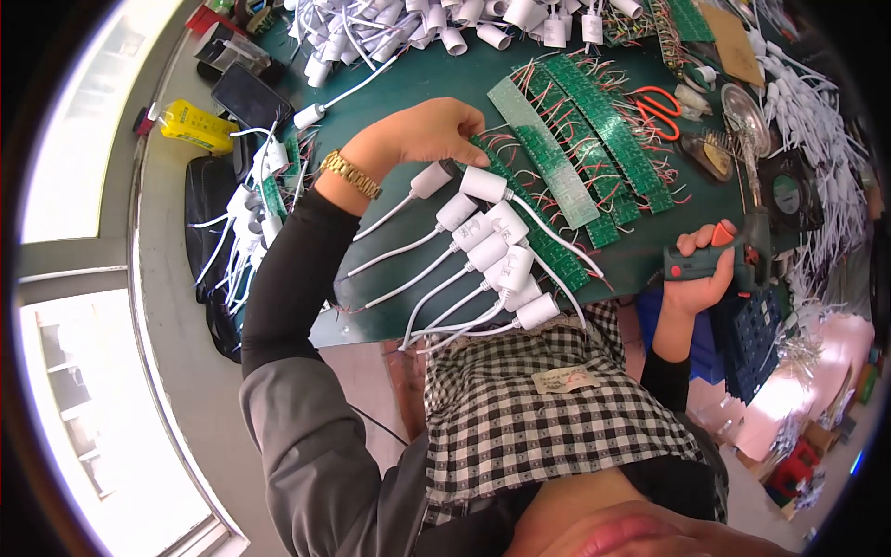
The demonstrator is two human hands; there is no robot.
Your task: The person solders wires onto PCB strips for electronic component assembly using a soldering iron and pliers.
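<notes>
My left hand (434, 132) reaches over the table with its fingers curled and thumb tip at the upper end of a narrow green circuit board strip (549, 252). What lies between the fingers is hidden. Just below it is a white cylindrical lamp holder (484, 185) with a white cable. Several more such lamp holders (486, 252) lie in a row along the strip, cables toward me. On the right, my right hand (703, 278) is wrapped round the grip of a dark green pistol-grip power tool (756, 249), its thumb by the orange trigger.
More green circuit board strips (608, 130) with red and white wires lie mid-table. Beyond are orange-handled scissors (657, 113) and a pile of lamp holders (408, 28). Left stand a yellow bottle (197, 127), a phone (251, 96) and bunched lamp holders (249, 209). White cables (821, 176) hang at right.
</notes>
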